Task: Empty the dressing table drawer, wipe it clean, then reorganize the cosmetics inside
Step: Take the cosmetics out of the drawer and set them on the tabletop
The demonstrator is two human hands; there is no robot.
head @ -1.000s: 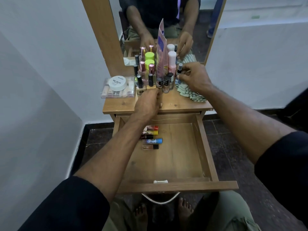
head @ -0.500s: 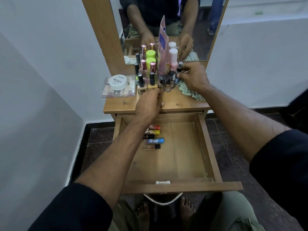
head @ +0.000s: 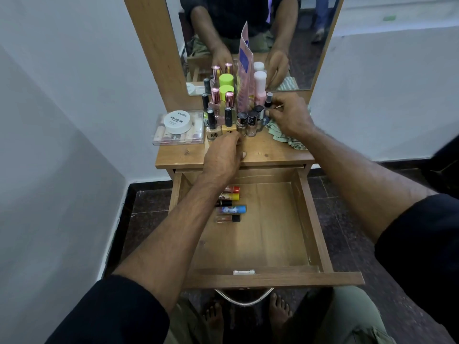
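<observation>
Both hands reach the bottles (head: pixel 244 120) on the tabletop (head: pixel 273 155). Right hand (head: pixel 290 115) pinches a small bottle (head: pixel 268 100); left hand's (head: pixel 223 155) grip cannot be told.

We see a person with two bare forearms and bare hands, the left hand (head: pixel 224 155) and the right hand (head: pixel 291 116). Black sleeves (head: pixel 111 311) are pushed up near the elbows. Olive-green trousers (head: pixel 352 319), possibly with a thigh pocket, cover the legs. Bare feet (head: pixel 280 307) show below on the dark floor.
</observation>
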